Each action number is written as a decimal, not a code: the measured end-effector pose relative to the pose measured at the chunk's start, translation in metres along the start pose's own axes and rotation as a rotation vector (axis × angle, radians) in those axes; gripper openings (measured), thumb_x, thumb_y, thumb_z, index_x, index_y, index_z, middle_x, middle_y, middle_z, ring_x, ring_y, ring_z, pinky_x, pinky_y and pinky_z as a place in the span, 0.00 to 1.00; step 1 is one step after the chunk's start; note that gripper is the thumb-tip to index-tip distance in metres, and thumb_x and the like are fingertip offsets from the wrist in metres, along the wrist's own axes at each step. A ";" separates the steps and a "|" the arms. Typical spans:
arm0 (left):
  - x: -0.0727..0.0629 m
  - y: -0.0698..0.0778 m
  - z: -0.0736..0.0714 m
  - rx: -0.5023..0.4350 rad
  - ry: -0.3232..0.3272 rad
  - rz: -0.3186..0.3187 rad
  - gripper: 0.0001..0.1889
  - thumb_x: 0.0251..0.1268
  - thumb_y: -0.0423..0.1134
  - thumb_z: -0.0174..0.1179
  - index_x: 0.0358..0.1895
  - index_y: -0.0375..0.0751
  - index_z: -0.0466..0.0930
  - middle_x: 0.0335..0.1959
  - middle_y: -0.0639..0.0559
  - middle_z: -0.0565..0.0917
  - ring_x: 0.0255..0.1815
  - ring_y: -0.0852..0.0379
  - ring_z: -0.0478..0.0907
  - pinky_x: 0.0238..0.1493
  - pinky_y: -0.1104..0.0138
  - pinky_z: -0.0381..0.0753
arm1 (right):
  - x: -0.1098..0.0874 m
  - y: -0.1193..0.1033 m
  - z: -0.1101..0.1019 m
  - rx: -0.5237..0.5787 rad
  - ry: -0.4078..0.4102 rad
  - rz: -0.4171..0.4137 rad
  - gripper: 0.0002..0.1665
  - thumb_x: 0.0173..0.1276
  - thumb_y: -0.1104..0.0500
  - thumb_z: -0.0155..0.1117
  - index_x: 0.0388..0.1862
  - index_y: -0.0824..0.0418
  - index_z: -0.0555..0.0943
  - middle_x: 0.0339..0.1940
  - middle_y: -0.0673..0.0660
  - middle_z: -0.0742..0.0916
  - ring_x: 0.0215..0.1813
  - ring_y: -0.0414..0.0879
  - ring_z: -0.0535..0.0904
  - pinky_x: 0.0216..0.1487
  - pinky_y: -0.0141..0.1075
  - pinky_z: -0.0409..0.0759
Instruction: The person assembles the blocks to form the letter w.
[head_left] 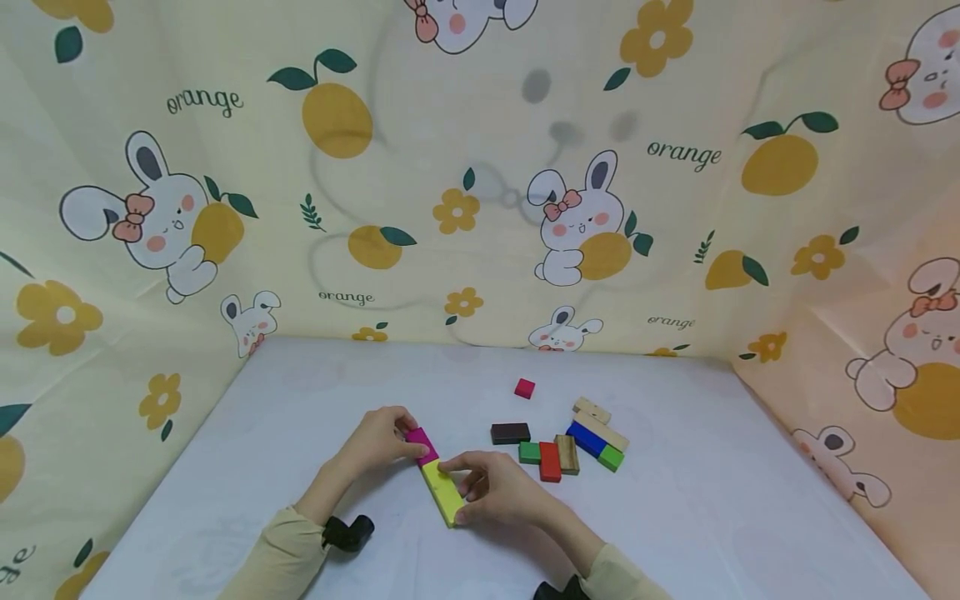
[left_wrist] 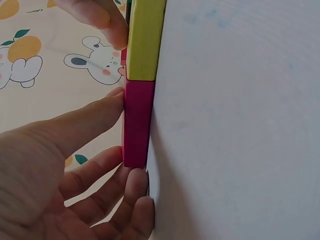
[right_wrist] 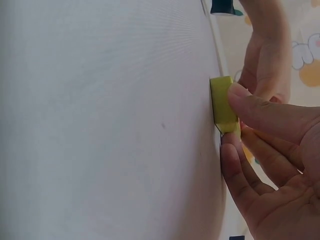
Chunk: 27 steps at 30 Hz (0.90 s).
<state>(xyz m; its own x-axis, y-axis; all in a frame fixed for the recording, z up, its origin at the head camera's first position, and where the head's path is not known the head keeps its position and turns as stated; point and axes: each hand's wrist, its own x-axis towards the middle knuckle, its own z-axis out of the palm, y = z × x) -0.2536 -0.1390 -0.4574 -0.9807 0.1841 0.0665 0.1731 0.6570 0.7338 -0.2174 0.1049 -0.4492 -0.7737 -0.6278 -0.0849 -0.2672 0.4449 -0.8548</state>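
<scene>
In the head view my left hand (head_left: 378,440) holds a magenta block (head_left: 422,446) between thumb and fingers at its far end. A longer yellow block (head_left: 442,494) lies end to end with it, nearer to me. My right hand (head_left: 498,492) grips this yellow block from the right, with the thumb at its near end and a finger by its far end. The left wrist view shows the magenta block (left_wrist: 137,122) touching the yellow block (left_wrist: 146,40), their sides roughly in line. In the right wrist view the thumb presses on the yellow block (right_wrist: 223,102); the magenta one is mostly hidden.
Right of my hands lie a dark brown block (head_left: 510,433), a green block (head_left: 529,452), a red block (head_left: 550,462) and a brown wooden block (head_left: 567,455). Beyond are a blue block (head_left: 586,439), pale wooden blocks (head_left: 601,432) and a small red block (head_left: 525,388). Printed cloth surrounds the white table (head_left: 697,500).
</scene>
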 end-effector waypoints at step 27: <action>-0.015 0.013 0.009 -0.007 0.040 0.001 0.32 0.43 0.40 0.80 0.52 0.29 0.77 0.41 0.46 0.80 0.39 0.52 0.75 0.40 0.60 0.77 | 0.001 0.003 0.002 0.021 0.007 0.007 0.35 0.52 0.64 0.80 0.60 0.47 0.81 0.42 0.47 0.84 0.42 0.45 0.80 0.44 0.34 0.79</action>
<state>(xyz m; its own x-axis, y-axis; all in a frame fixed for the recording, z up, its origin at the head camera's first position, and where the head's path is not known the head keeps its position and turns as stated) -0.2361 -0.1271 -0.4547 -0.9833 0.1555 0.0944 0.1739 0.6515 0.7385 -0.2176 0.1039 -0.4526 -0.7792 -0.6206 -0.0874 -0.2501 0.4357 -0.8646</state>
